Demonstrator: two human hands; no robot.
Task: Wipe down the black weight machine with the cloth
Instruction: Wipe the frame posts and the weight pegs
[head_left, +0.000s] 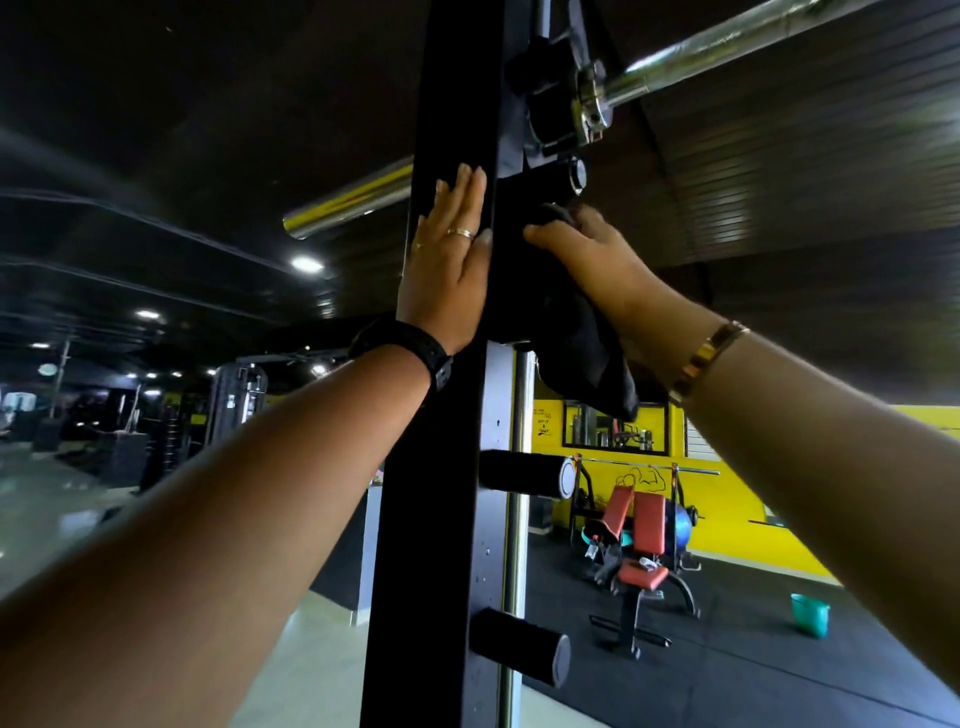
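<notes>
Left hand (447, 260): flat, fingers straight, pressed on the black weight machine (441, 467) upright.
Right hand (597, 265): at 3 o'clock of the left, fingertips hidden, gripping the black cloth (582, 358) against the upright's side. The cloth's tail hangs toward 6 o'clock, its outline hard to make out.
Upright: cut off top and bottom.

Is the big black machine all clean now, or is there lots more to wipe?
Not finished. Nothing shows which parts are already clean; the black post looks the same all over. Right now the right hand grips the dark cloth against the post up high, below the shiny bar, and the left hand presses flat beside it. The black pegs lower down probably remain.
</notes>
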